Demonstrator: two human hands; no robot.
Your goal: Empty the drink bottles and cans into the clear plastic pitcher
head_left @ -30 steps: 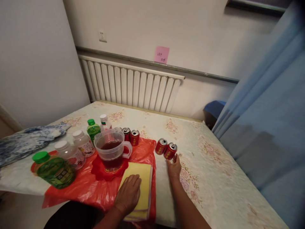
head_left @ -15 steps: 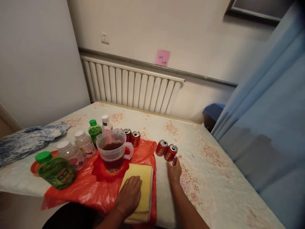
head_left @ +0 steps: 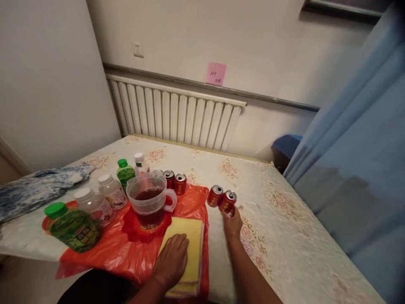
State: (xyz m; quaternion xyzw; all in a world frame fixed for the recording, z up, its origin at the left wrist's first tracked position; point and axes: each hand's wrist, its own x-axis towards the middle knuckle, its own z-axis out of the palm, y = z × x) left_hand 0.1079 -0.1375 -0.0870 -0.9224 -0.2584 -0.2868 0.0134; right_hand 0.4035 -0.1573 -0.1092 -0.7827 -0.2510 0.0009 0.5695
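Note:
My left hand (head_left: 171, 258) lies flat on a folded yellow cloth (head_left: 193, 253), fingers stretched out and side by side. My right hand (head_left: 233, 223) has its thumb and fingers at the lower part of a red drink can (head_left: 227, 202), which stands upright with its top opened. Just left of it stands another opened red can (head_left: 215, 196). A clear plastic measuring jug (head_left: 151, 200) holds dark brown liquid and sits in a red scalloped dish (head_left: 129, 230). Behind the jug are more red cans (head_left: 180, 184).
Along the left stand green-capped bottles (head_left: 73, 228) and white-capped clear bottles (head_left: 112, 192). A red plastic sheet (head_left: 110, 261) lies under many items on the flowered tablecloth (head_left: 253, 181). Crumpled patterned fabric (head_left: 44, 188) lies far left; a blue curtain (head_left: 354, 160) hangs right.
My right hand has moved slightly up and closer around the base of the right-hand can. My left hand stays on the yellow cloth. The view has shifted a little.

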